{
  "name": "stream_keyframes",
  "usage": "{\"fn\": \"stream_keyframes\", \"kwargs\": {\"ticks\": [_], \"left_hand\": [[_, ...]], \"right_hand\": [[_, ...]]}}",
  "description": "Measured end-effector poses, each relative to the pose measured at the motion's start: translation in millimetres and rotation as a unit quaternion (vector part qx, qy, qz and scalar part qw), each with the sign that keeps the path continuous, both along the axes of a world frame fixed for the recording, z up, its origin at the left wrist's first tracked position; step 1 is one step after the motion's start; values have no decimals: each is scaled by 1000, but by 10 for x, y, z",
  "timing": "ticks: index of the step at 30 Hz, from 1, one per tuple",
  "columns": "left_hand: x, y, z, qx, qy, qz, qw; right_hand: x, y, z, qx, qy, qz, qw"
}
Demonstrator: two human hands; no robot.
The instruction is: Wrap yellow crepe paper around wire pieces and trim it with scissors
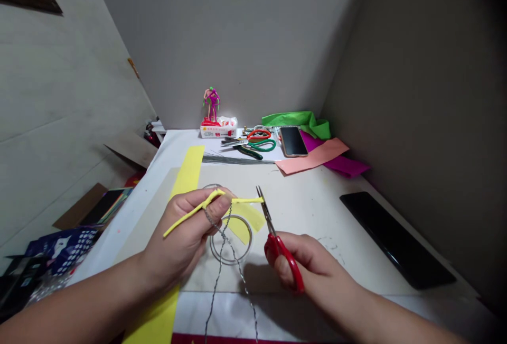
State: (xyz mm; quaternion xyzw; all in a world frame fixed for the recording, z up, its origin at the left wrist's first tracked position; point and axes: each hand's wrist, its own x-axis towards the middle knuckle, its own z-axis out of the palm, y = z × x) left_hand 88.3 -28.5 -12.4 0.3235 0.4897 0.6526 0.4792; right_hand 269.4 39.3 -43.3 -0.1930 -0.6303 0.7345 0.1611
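L hand (184, 233) pinches a bright yellow paper-wrapped strip (186, 219) tight, thin twisted grey wire (240, 279) trailing below; R hand (312, 265) grips red-handled steel scissors (283, 257), blades open at the strip's far end. Risk: strip slips, blades snag wire or nick that L hand.

We see a lemon-yellow strip (189, 214) at nine o'clock, dark grey wire (216, 286) at six, and red-handled scissors (284, 259) with silver blades at four. At one o'clock lie bright green tissue (297, 120), salmon-pink paper (312, 156) and magenta paper (336, 160). A magenta-and-green figurine (211, 105) stands at twelve; a navy bag (63, 249) with white dots sits at eight.
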Motion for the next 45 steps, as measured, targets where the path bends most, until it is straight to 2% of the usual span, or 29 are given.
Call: {"fn": "stream_keyframes", "kwargs": {"ticks": [6,18,28,32,34,37,41,45], "left_hand": [[-15,-2,-16,-8,30,2,1000],[-18,-5,-21,-4,14,-14,1000],[-28,3,12,10,-16,-28,999],[-31,20,-1,21,-27,-32,999],[-34,31,-12,23,-26,-32,999],[-49,38,-44,25,-9,-43,999],[-80,19,-100,27,74,-77,994],[-85,4,-133,35,184,-108,976]], "right_hand": [[21,3,2,-47,27,52,997],[59,12,-126,-73,68,17,995],[8,-24,-10,-56,49,23,997],[16,-2,-49,-63,55,22,996],[11,21,-84,-65,59,-3,996],[-20,65,-110,-76,61,-86,992],[-69,124,-87,-89,86,-194,973],[-80,149,-56,-101,111,-212,966]]}}
